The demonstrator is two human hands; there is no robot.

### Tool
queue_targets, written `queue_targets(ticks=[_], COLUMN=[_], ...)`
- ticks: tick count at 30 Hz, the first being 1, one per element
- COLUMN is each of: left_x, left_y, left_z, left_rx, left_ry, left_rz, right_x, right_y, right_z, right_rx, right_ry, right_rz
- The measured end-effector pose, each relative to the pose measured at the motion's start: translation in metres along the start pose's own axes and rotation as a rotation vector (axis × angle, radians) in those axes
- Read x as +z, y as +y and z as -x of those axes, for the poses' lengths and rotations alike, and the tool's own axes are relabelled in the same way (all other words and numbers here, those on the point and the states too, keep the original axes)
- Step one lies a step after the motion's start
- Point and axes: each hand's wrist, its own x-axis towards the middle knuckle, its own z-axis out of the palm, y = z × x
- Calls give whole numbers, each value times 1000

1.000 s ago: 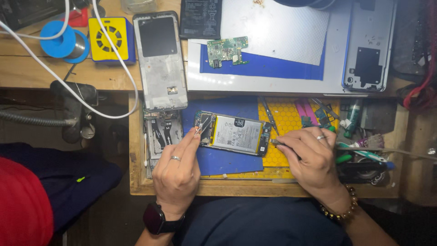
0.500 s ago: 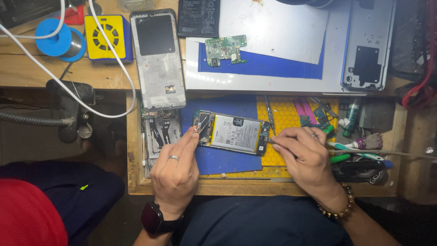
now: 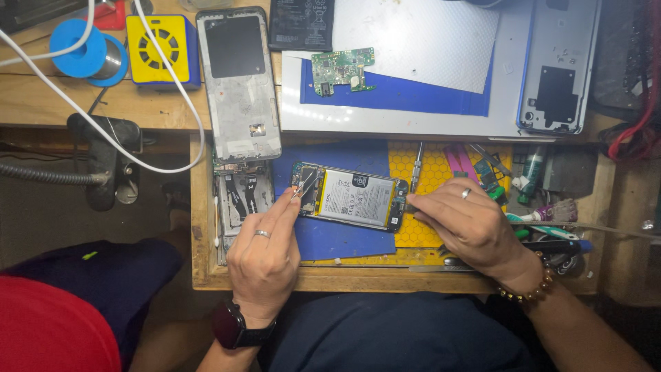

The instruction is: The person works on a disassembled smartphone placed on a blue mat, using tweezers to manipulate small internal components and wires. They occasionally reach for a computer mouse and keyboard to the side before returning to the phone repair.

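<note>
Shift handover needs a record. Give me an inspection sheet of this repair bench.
Surface: wooden tray lined with a blue mat and a yellow honeycomb mat.
Job's things: opened phone with its battery exposed; tweezers at its left end.
Clutter: phone frame, circuit board, back cover, screwdriver, assorted tools at right.
Grippers: left hand pinches the tweezers; right hand steadies the phone's right end.
Cables: white cable across the bench.
Surroundings: yellow fan, blue spool.

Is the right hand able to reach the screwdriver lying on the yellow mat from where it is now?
Probably yes. The right hand rests at the opened phone, and the screwdriver lies just above its fingers on the yellow mat, nothing between them.
</note>
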Motion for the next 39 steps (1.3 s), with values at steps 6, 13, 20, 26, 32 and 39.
queue_targets(ticks=[6, 13, 20, 26, 32, 39], left_x=[1, 2, 2, -4, -8, -8], left_y=[-1, -1, 0, -3, -5, -6], left_z=[1, 1, 0, -3, -3, -3], left_rx=[-2, 11, 16, 21, -7, -29], left_ry=[-5, 3, -5, 49, 45, 10], left_rz=[7, 5, 1, 13, 34, 36], right_x=[6, 8, 5, -2, 15, 39], right_y=[0, -5, -6, -21, -45, -53], right_z=[4, 7, 4, -7, 6, 27], right_rx=[9, 73, 47, 45, 66, 31], right_ry=[25, 50, 44, 15, 158, 186], right_rz=[36, 70, 77, 212, 98, -45])
